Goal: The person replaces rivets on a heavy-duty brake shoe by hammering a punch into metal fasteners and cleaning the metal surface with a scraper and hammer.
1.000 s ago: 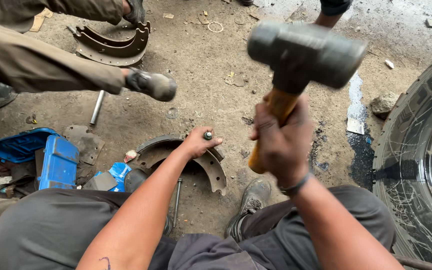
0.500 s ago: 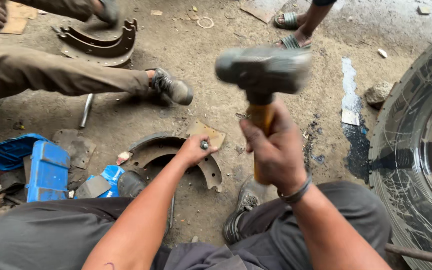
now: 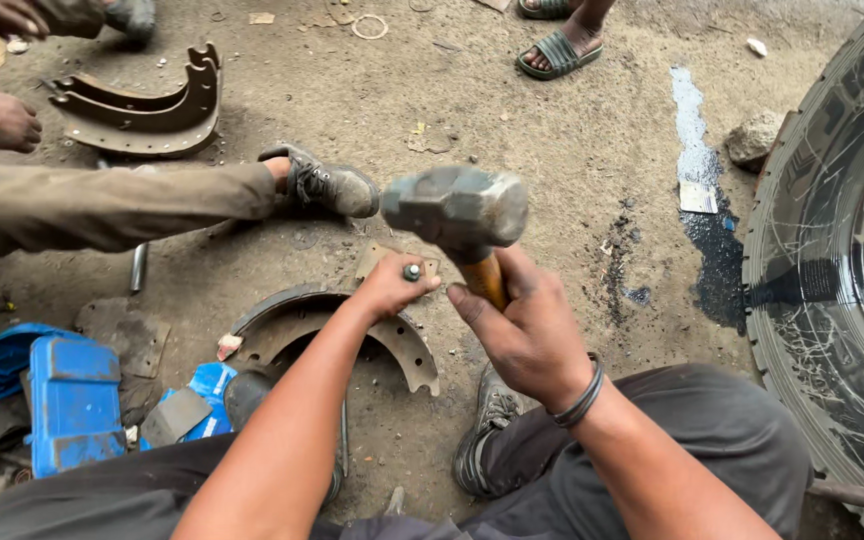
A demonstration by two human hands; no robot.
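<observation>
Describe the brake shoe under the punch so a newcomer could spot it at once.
Left of the big tyre, before the person's knees, a rusty curved brake shoe lies on the dirt floor. Unlike the shoe pair farther off, it sits beneath the left hand.

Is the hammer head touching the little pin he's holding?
Apart. The head view shows the hammer head raised, with a gap of ground above the pin pinched in the left hand.
</observation>
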